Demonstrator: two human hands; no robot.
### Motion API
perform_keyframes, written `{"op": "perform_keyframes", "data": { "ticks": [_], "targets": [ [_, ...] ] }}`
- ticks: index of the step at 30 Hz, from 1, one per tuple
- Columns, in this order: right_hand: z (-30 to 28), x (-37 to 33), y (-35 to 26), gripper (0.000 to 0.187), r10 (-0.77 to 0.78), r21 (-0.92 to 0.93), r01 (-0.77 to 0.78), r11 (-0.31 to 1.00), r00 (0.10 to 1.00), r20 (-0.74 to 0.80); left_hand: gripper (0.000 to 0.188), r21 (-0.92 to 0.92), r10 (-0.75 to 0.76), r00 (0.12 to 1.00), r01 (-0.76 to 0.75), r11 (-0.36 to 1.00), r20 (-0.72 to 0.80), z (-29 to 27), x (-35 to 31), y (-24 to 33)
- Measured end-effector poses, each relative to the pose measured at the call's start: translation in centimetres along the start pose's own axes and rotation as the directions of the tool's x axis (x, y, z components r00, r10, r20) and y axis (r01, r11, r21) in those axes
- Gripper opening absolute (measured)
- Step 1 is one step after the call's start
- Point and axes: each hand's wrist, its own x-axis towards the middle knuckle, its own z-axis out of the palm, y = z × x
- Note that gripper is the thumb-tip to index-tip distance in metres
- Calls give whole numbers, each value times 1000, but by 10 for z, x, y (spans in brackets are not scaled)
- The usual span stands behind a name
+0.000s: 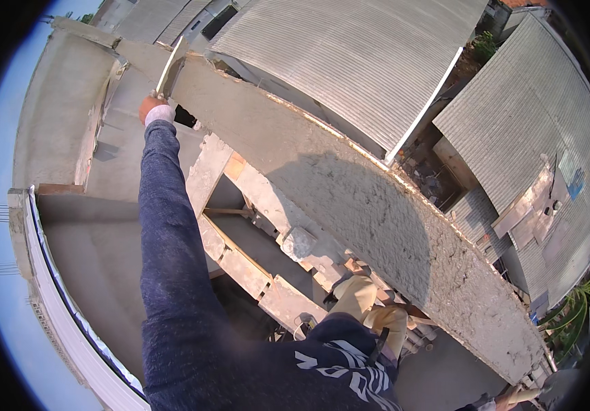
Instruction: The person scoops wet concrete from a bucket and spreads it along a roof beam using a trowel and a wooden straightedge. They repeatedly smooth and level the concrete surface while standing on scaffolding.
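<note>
My left arm, in a dark blue sleeve, reaches far out to the upper left. At its end my left hand [152, 107] is closed round a pale, flat board [171, 66], seen nearly edge-on. The board stands against the far end of a long wall face coated with grey mortar [295, 151]. The coat looks smoother at the far end and rougher toward the near right. Down at the lower right edge my right hand [509, 399], partly cut off, grips the light handle of a trowel [529, 395], its grey blade blurred. My shadow falls across the mortar.
Below me are scaffold planks [244, 270] with gaps between them, and my legs in tan trousers [356, 296]. Beyond the wall lie corrugated roofs [350, 61]. A white-edged ledge [79, 322] curves along the left. Green leaves [579, 308] show at the right.
</note>
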Motion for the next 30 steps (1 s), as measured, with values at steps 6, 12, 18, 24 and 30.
{"op": "perform_keyframes", "data": {
  "ticks": [6, 12, 18, 24, 30],
  "targets": [
    [10, -7, -11, 43, -9, -1, 9, 1000, 1000, -3, 37, 15, 5, 998, -6, 1000, 56, 19, 27, -4],
    [14, -12, -13, 44, 15, 9, -15, 1000, 1000, 6, 41, 16, 206, 974, -209, 978, 93, 31, 61, -36],
    [11, -11, -15, 45, 25, 1, -25, 1000, 1000, 13, 43, 21, 312, 945, -316, 949, 97, 14, 29, -26],
    [7, 4, -9, 45, 52, 1, -52, 999, 999, 13, 42, -44, 286, 956, -284, 958, 68, 5, 10, -22],
    [3, 8, -9, 46, 66, -5, -66, 998, 998, 12, 43, -19, 250, 967, -249, 968, 53, 17, 19, -29]
  ]
}}
